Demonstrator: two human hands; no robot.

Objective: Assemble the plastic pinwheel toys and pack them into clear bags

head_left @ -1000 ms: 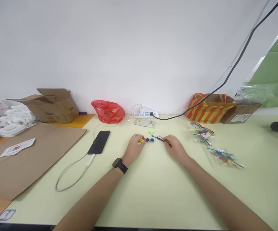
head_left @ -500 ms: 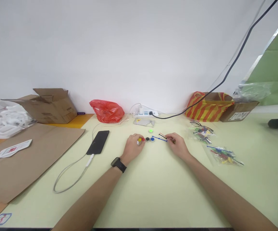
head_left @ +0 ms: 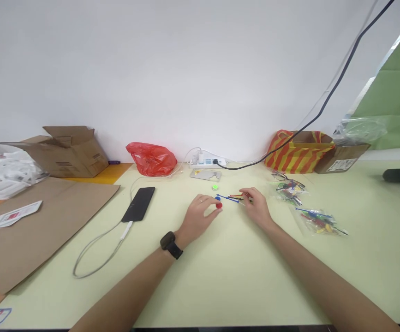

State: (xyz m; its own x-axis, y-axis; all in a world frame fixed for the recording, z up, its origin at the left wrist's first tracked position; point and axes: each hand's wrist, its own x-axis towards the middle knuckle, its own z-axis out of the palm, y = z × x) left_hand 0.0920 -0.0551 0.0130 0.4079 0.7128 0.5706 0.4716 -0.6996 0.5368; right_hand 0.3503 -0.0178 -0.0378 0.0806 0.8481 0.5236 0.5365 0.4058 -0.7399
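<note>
My left hand pinches a small red disc between thumb and forefinger, just above the table. Partly behind those fingertips is a blue disc, and a bright green disc lies a little farther back. To the right, my right hand has its fingers closed on thin coloured plastic sticks, among them a red stick. A blue stick with pointed ends reaches left from that hand toward the blue disc. The discs on the far side of my left hand are hidden.
A black phone on a cable lies left. Bags of coloured pieces lie right. Along the wall stand a red plastic bag, a power strip, a striped bag and a cardboard box. A metal plate lies before the strip.
My left hand has moved right and toward me, taking the red disc away from the row. The black and yellow discs are now out of sight. My right hand shifted slightly among the sticks.
</note>
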